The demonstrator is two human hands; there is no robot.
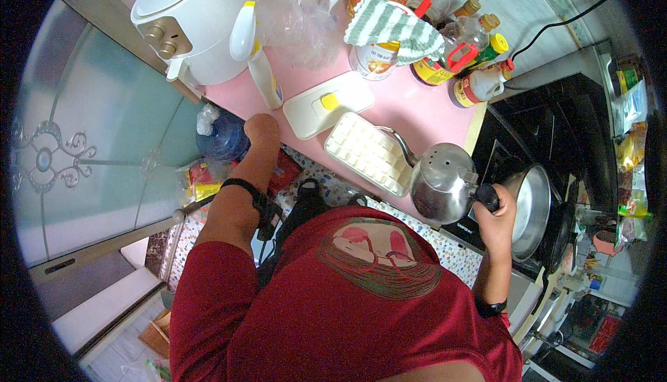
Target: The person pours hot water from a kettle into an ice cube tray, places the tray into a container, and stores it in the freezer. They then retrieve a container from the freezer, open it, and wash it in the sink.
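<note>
My right hand (496,220) is closed around the black handle of a stainless steel gooseneck kettle (443,184). The kettle's thin spout reaches left over a white ice cube tray (367,153) with many square compartments. Whether water is coming from the spout cannot be told. Left of and behind the tray lies its white lid (312,119) with a yellow cap, flat on the pink counter (417,116). My left hand (261,127) is near the counter's left edge, its fingers bent or hidden, and no object shows in it.
A white air fryer (203,28), a white spray bottle (267,80) and clear plastic bags stand at the back left. Sauce and oil bottles and a can (372,61) under a striped cloth (396,30) line the back. A steel pan (529,210) sits on the black stove at right.
</note>
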